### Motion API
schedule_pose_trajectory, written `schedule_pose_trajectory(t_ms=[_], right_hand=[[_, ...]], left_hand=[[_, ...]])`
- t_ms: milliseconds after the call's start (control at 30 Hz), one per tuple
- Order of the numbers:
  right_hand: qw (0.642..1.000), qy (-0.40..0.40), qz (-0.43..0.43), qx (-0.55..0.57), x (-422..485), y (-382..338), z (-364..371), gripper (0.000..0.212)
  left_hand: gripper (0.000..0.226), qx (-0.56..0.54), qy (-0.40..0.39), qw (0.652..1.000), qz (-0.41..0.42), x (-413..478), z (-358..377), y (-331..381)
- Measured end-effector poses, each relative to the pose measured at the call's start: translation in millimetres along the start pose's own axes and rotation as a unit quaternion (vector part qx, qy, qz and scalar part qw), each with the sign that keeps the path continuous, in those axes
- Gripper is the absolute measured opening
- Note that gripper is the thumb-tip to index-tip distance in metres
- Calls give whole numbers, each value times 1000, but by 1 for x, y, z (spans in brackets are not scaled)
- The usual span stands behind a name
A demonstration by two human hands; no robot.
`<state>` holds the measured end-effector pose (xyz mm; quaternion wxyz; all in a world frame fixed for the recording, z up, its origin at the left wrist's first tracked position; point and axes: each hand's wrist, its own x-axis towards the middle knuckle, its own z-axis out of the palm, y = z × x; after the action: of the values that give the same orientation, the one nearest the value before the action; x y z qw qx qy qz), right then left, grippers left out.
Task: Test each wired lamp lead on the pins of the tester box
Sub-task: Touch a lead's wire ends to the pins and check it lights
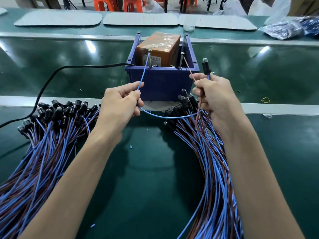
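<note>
The tester box is a blue bin (pixel 161 81) holding an orange block (pixel 158 49), with two upright screw pins at its front. My left hand (pixel 120 104) pinches a blue wire (pixel 144 71) whose tip touches the left pin (pixel 149 56). My right hand (pixel 214 99) pinches the brown wire (pixel 189 69), whose tip rests on the right pin (pixel 181 60), and also grips the black lamp holder (pixel 206 67) with its clear bulb upright and unlit. The blue wire loops between both hands.
Bundles of blue and brown lamp leads lie left (pixel 43 144) and right (pixel 212 161) on the green belt. A black power cable (pixel 51 78) runs from the bin to the left. Grey mats (pixel 139 18) and plastic bags (pixel 283 30) lie at the back.
</note>
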<state>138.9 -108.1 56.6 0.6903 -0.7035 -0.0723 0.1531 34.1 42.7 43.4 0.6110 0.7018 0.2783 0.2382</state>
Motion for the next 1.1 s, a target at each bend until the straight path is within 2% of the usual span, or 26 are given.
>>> schedule_pose_trajectory(t_ms=[567, 1100], right_hand=[[1000, -16, 6, -12, 1, 2, -1, 25], [999, -29, -32, -13, -2, 0, -4, 19]], left_hand=[[29, 7, 19, 1000, -6, 2, 0, -2], [29, 42, -15, 999, -2, -7, 3, 9]])
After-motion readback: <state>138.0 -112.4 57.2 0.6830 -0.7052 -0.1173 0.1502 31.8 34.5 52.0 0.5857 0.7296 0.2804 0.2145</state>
